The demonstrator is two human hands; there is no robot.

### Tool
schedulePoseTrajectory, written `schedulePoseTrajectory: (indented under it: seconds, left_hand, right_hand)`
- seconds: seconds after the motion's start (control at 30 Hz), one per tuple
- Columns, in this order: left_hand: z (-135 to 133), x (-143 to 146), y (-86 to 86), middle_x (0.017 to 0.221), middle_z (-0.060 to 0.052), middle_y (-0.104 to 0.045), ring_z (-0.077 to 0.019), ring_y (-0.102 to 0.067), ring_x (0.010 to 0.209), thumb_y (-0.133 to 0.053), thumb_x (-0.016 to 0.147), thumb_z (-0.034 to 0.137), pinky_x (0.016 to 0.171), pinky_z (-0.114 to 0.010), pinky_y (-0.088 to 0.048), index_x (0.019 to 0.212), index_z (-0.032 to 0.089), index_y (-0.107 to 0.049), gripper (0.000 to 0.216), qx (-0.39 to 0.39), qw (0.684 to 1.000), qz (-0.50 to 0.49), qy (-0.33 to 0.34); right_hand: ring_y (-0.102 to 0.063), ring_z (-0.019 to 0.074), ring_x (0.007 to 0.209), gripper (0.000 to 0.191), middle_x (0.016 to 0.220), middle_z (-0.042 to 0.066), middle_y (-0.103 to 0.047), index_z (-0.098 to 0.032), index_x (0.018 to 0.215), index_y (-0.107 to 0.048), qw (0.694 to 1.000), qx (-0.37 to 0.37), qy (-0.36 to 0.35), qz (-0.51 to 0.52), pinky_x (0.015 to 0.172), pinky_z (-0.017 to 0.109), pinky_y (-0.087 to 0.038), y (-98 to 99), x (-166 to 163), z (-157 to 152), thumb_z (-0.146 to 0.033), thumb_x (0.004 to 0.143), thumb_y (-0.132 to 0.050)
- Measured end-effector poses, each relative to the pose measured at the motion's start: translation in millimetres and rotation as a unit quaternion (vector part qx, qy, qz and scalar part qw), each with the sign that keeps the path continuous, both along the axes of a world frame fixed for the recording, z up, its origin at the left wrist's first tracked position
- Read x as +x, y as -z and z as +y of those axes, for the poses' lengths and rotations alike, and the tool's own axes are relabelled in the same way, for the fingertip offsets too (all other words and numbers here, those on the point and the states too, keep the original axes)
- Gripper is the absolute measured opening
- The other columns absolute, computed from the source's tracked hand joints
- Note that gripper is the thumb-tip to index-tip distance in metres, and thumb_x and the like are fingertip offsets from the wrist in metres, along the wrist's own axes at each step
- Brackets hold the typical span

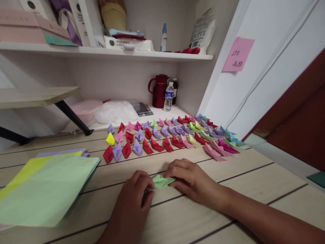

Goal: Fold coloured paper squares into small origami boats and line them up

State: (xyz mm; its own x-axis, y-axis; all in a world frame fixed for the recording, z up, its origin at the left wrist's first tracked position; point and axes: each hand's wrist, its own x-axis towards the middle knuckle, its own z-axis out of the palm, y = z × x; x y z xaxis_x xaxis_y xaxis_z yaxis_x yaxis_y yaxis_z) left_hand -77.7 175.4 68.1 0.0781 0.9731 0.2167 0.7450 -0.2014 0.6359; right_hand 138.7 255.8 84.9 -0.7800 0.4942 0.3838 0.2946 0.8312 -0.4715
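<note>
A small light green folded paper boat [161,181] lies low over the slatted wooden table [193,217], between my two hands. My left hand [138,193] has its fingers curled at the boat's left end, thumb and forefinger close around that tip. From the other side, my right hand [188,178] pinches the boat's right end between thumb and fingers. Beyond my hands stand rows of finished paper boats [168,144] in red, purple, pink, yellow, green and blue.
Large sheets of coloured paper [50,189], light green on top, lie at the left. At the back are a dark red jug [159,91], a water bottle [169,97] and a shelf [106,51] with boxes. A pink note [238,55] is stuck to the right wall.
</note>
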Motion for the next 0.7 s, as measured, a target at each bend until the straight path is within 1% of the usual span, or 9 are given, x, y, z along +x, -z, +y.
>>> schedulePoseTrajectory:
  seconds: [0.07, 0.13, 0.23, 0.3, 0.37, 0.47, 0.57, 0.63, 0.7]
  left_hand:
    - [0.4, -0.3, 1.0, 0.097, -0.002, -0.059, -0.0169, -0.06, 0.085, -0.05, 0.076, 0.008, 0.078, -0.034, -0.049, 0.081, 0.024, -0.056, 0.018, 0.005, 1.0, -0.007, 0.003]
    - [0.6, -0.7, 2.4, 0.102, -0.002, -0.058, -0.0149, -0.061, 0.082, -0.049, 0.077, 0.008, 0.077, -0.032, -0.051, 0.087, 0.024, -0.059, 0.022, 0.012, 1.0, -0.024, 0.004]
    - [0.0, -1.3, 4.6, 0.113, -0.004, -0.054, -0.0148, -0.062, 0.086, -0.05, 0.077, 0.009, 0.078, -0.032, -0.053, 0.094, 0.026, -0.062, 0.027, 0.031, 0.999, -0.035, -0.007]
    - [-0.6, -1.4, 5.0, 0.118, -0.005, -0.052, -0.016, -0.062, 0.091, -0.05, 0.077, 0.009, 0.081, -0.034, -0.052, 0.093, 0.026, -0.063, 0.027, 0.039, 0.999, -0.03, -0.021]
    - [-0.9, -1.4, 4.2, 0.119, -0.005, -0.051, -0.0176, -0.061, 0.095, -0.05, 0.076, 0.008, 0.082, -0.036, -0.051, 0.091, 0.026, -0.063, 0.026, 0.037, 0.999, -0.014, -0.023]
    - [-0.4, -0.5, 1.0, 0.113, -0.004, -0.056, -0.0198, -0.06, 0.097, -0.05, 0.078, 0.008, 0.082, -0.038, -0.05, 0.089, 0.025, -0.063, 0.024, 0.033, 0.999, 0.03, 0.001]
    - [0.7, 0.8, -2.3, 0.1, -0.002, -0.062, -0.019, -0.06, 0.089, -0.051, 0.08, 0.008, 0.079, -0.037, -0.048, 0.085, 0.023, -0.061, 0.02, 0.041, 0.995, 0.085, 0.031]
    - [0.9, 0.8, -2.5, 0.09, 0.0, -0.064, -0.0187, -0.06, 0.085, -0.053, 0.081, 0.008, 0.076, -0.035, -0.046, 0.082, 0.023, -0.06, 0.016, 0.061, 0.989, 0.125, 0.055]
    - [0.5, -0.7, -0.8, 0.086, 0.001, -0.066, -0.0185, -0.06, 0.081, -0.055, 0.082, 0.009, 0.072, -0.033, -0.045, 0.082, 0.022, -0.059, 0.015, 0.099, 0.978, 0.166, 0.082]
  right_hand:
    - [-0.061, 0.0178, 0.097, 0.011, 0.104, 0.005, -0.066, -0.024, 0.099, -0.064, 1.0, -0.002, 0.011, 0.001, 0.085, 0.031, -0.043, 0.4, -0.1, 0.5, -0.019, 0.094, -0.056]
    - [-0.062, 0.0169, 0.096, 0.011, 0.101, 0.005, -0.067, -0.023, 0.093, -0.064, 1.0, -0.015, 0.016, 0.009, 0.085, 0.031, -0.043, 0.3, -0.1, 1.8, -0.019, 0.095, -0.054]
    - [-0.063, 0.016, 0.09, 0.012, 0.093, 0.003, -0.069, -0.022, 0.091, -0.063, 0.999, -0.046, 0.007, 0.016, 0.085, 0.031, -0.044, -0.9, 0.5, 4.0, -0.02, 0.097, -0.053]
    - [-0.063, 0.0167, 0.09, 0.014, 0.091, 0.004, -0.07, -0.022, 0.09, -0.063, 0.998, -0.056, -0.002, 0.016, 0.086, 0.032, -0.044, -1.8, 0.9, 4.8, -0.023, 0.098, -0.051]
    - [-0.063, 0.0173, 0.091, 0.016, 0.092, 0.004, -0.07, -0.022, 0.09, -0.063, 0.998, -0.058, -0.006, 0.015, 0.086, 0.032, -0.043, -2.4, 1.1, 4.8, -0.025, 0.099, -0.05]
    - [-0.062, 0.0173, 0.089, 0.017, 0.091, 0.004, -0.069, -0.022, 0.09, -0.063, 0.998, -0.061, -0.001, 0.013, 0.085, 0.032, -0.043, -3.2, 1.0, 4.0, -0.024, 0.099, -0.049]
    - [-0.061, 0.0163, 0.084, 0.018, 0.087, 0.003, -0.068, -0.022, 0.089, -0.062, 0.997, -0.074, 0.019, 0.014, 0.082, 0.03, -0.043, -4.4, 0.6, 3.5, -0.023, 0.099, -0.047]
    - [-0.06, 0.0156, 0.081, 0.017, 0.085, 0.002, -0.067, -0.021, 0.089, -0.062, 0.996, -0.086, 0.03, 0.015, 0.081, 0.029, -0.043, -5.2, 0.5, 3.6, -0.022, 0.099, -0.048]
    - [-0.061, 0.0158, 0.082, 0.016, 0.085, 0.002, -0.068, -0.022, 0.089, -0.063, 0.995, -0.089, 0.031, 0.015, 0.081, 0.03, -0.044, -5.4, 0.5, 3.9, -0.023, 0.099, -0.049]
